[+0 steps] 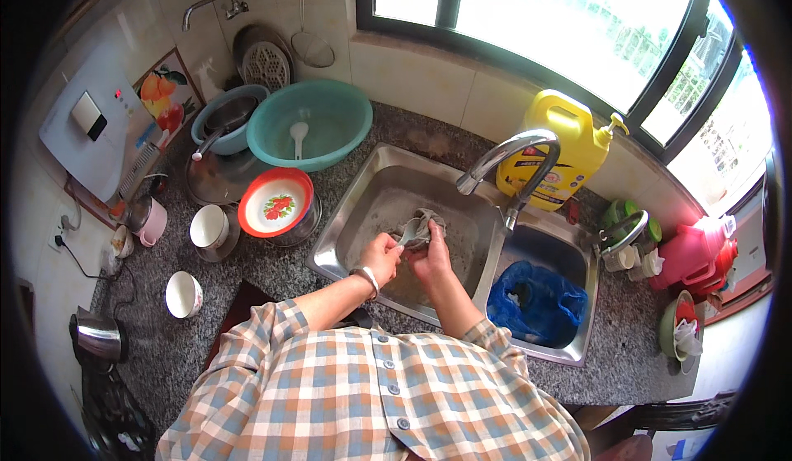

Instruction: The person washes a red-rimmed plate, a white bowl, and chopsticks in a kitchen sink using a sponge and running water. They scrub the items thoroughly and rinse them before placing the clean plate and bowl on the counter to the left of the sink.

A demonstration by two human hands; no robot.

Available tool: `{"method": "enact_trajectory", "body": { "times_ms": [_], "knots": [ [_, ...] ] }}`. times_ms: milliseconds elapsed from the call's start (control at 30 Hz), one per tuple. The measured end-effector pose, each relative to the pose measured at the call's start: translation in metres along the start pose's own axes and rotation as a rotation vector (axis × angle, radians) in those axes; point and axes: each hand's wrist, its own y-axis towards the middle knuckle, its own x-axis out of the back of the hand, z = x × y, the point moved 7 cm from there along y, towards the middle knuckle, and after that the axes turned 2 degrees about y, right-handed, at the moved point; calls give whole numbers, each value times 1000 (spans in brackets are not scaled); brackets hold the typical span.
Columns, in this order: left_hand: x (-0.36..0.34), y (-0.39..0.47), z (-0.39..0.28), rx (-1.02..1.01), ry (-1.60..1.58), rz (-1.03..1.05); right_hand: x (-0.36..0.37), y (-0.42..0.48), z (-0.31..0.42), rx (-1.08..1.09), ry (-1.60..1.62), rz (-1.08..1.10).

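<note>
Over the large basin of the steel sink (352, 213), my left hand (380, 259) grips the handle end of a spoon (409, 233). A crumpled grey cloth (427, 226) is bunched in my right hand (433, 257), right against the spoon's bowl. Part of the spoon is hidden by the cloth and fingers. Some cloudy water seems to cover the basin floor below. The chrome gooseneck faucet (513, 145) arches over the sink to the right of both hands.
Left of the sink are a red-rimmed enamel bowl (276, 203), a teal plastic basin (334, 133) and white bowls (209, 226). A blue plastic bag (538, 303) fills the small basin. Behind the faucet stands a yellow pump jug (557, 170); a pink pitcher (684, 253) is farther right.
</note>
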Motion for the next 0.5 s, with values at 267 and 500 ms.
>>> {"method": "enact_trajectory", "body": {
  "times_ms": [267,500],
  "knots": [
    [8,11,-1,-101,9,-42,-30,-40,-7,20,-303,279],
    [10,8,-21,-245,328,159,-21,-34,21,348,-420,252]
  ]
}}
